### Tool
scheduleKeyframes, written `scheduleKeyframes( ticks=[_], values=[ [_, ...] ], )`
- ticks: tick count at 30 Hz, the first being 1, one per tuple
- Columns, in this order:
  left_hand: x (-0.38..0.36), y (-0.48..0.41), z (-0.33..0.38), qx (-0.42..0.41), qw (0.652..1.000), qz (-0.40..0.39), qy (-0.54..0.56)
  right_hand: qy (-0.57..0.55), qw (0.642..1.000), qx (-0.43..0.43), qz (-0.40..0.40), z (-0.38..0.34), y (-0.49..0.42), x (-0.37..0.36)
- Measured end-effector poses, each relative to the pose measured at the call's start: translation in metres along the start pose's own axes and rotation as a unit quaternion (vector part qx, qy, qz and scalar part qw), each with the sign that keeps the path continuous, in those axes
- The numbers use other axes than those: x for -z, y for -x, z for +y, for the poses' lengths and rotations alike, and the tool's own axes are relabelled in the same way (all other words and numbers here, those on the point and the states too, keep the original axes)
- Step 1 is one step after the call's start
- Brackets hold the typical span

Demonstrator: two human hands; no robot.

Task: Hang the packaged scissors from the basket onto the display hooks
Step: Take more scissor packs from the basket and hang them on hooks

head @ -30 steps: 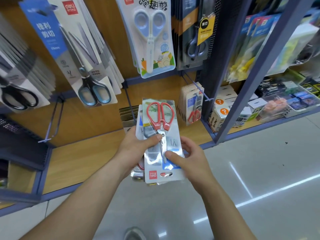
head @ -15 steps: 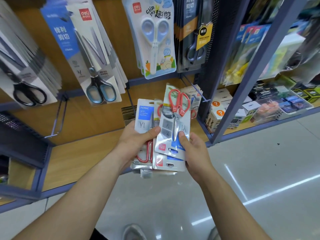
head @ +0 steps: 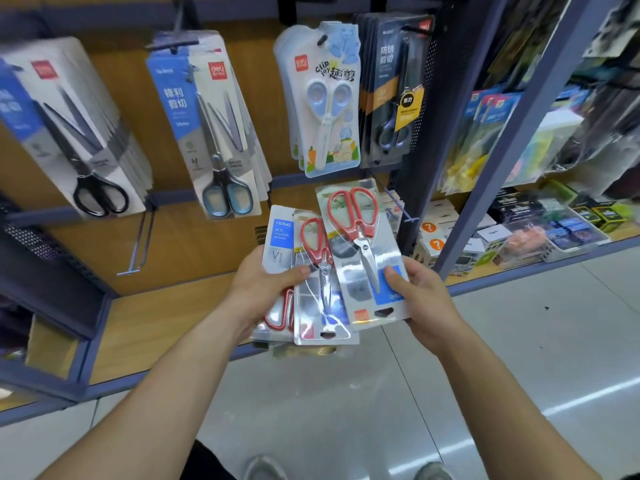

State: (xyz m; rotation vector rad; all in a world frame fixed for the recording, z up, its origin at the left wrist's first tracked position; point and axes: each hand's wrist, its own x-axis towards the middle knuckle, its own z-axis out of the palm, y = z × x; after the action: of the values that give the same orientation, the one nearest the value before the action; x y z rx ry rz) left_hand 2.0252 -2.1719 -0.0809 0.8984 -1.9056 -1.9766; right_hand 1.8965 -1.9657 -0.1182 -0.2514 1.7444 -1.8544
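Separation step: right hand (head: 426, 296) pinches one red-handled scissors pack (head: 367, 258), left hand (head: 263, 292) grips the stack (head: 313, 292); next, flip it onto a bare hook (head: 142, 237).

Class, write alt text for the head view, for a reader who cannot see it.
A person's right hand holds one pack of red-handled scissors beside a fanned stack of similar packs gripped in the left hand. Behind, other packaged scissors hang on the wooden display wall, and one hook at lower left is bare.
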Motion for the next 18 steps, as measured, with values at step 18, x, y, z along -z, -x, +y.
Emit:
scheduleKeyframes(
  ticks=[18],
  values=[
    [0.023,0.023,0.011,-0.036,0.988,-0.072,-0.133,0.293,0.949,-0.039,-0.107,-0.044,0.016,0.065]
  ],
)
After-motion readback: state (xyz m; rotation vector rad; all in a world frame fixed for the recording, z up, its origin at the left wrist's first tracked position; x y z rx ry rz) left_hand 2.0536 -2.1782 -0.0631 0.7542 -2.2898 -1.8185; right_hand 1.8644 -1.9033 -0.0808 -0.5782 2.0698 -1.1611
